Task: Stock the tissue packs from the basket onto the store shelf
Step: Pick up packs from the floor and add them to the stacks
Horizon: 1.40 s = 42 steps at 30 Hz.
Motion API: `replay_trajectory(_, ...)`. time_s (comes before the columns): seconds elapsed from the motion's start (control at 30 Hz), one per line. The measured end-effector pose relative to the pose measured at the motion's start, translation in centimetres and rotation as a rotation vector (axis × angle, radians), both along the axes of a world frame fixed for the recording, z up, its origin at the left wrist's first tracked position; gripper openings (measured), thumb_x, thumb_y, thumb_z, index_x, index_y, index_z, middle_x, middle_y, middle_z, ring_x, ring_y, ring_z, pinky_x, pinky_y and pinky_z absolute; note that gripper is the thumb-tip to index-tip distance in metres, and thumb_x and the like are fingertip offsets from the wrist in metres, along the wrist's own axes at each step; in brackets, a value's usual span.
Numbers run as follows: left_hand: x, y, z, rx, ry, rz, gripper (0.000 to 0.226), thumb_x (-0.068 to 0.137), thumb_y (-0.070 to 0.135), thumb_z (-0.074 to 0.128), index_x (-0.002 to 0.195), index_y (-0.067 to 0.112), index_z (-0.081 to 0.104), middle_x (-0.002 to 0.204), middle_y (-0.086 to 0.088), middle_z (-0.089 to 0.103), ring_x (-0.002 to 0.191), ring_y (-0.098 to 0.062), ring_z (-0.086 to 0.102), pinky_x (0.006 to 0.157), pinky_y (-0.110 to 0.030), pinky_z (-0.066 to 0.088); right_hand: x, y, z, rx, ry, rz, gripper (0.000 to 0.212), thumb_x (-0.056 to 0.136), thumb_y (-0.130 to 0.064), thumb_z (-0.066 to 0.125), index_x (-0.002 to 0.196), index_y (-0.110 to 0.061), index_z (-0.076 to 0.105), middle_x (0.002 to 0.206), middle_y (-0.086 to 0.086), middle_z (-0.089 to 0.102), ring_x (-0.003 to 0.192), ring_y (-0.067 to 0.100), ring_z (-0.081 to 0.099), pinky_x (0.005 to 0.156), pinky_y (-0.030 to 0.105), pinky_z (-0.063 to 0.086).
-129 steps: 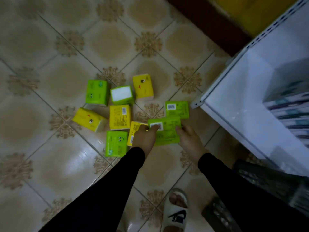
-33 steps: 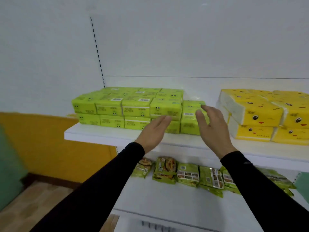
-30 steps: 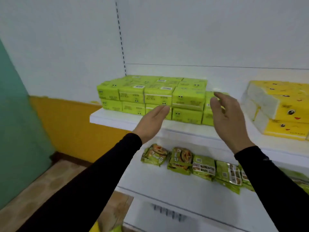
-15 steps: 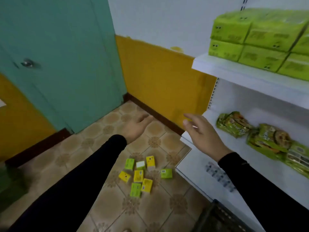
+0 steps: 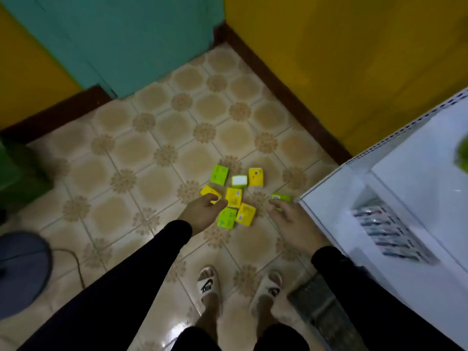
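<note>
Standing over the loose tissue packs scattered on the tiled floor, the person reaches down with both hands empty, the left hand loosely curled just above the yellow pack at the cluster's nine o'clock and the right hand with relaxed, spread fingers near the green pack at three o'clock. This looks like the pick-up step; the next move calls for bending lower, closing on packs, then lifting them to the white store shelf at three o'clock, the dark basket sitting by the right foot.
</note>
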State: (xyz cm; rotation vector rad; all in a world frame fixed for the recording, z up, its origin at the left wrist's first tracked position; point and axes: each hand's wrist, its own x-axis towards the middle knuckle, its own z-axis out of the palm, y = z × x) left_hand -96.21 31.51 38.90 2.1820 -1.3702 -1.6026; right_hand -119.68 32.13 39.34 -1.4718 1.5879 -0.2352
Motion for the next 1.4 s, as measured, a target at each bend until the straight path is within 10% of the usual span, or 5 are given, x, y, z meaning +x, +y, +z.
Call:
replay_trajectory(0.2,0.2,0.8,-17.8,0.213,0.009,0.182,0.048,0.097,0.048,0.049,0.134,0.017,0.052,0.126,-0.008,0.06,0.113,-0.027,0.057,0.093,-0.032,0.041,1.7,-3.6,-19.1,0.251,0.044,0.044,0.035,0.101,-0.038,0.051,0.124,-0.015,0.062,0.124,0.011,0.063,0.109,0.022,0.061,0.089,0.033,0.044)
replay_trajectory(0.43,-1.2,1.1,-43.2,0.316,0.006,0.389,0.056,0.095,0.048,0.052,0.142,0.017,0.045,0.143,-0.012,0.05,0.127,-0.029,0.05,0.101,-0.033,0.039,4.0,-4.9,-44.5,0.348,0.114,0.159,0.045,0.101,-0.04,0.048,0.138,-0.016,0.053,0.142,0.008,0.052,0.119,0.023,0.056,0.09,0.024,0.039)
replay_trajectory(0.77,-2.9,0.6,-67.0,0.346,0.284,0.905,0.047,0.092,0.04,0.055,0.132,0.02,0.04,0.112,-0.009,0.058,0.094,-0.029,0.061,0.086,-0.039,0.05,9.3,-5.4,-68.1,-0.029,0.357,0.412,0.076,0.082,-0.05,0.038,0.139,0.0,0.046,0.139,0.021,0.047,0.13,0.04,0.042,0.109,0.044,0.032)
replay_trajectory(1.07,-2.1,0.7,-60.5,0.324,0.353,1.011,0.036,0.098,0.034,0.048,0.129,0.016,0.042,0.123,-0.009,0.055,0.088,-0.027,0.064,0.062,-0.032,0.055,9.7,-5.1,-62.1,0.093,0.226,0.17,0.051,0.094,-0.039,0.058,0.136,-0.012,0.051,0.131,0.019,0.046,0.123,0.038,0.045,0.105,0.04,0.036)
replay_trajectory(1.4,1.4,-6.6,-30.4,-0.106,0.201,0.664,0.084,0.079,0.044,0.057,0.151,0.035,0.015,0.131,-0.004,0.053,0.111,-0.03,0.059,0.095,-0.048,0.051,10.9,-10.4,-32.2,-0.24,-0.089,-0.161,0.037,0.087,-0.023,0.071,0.116,-0.007,0.054,0.106,0.006,0.055,0.095,0.019,0.052,0.077,0.021,0.035)
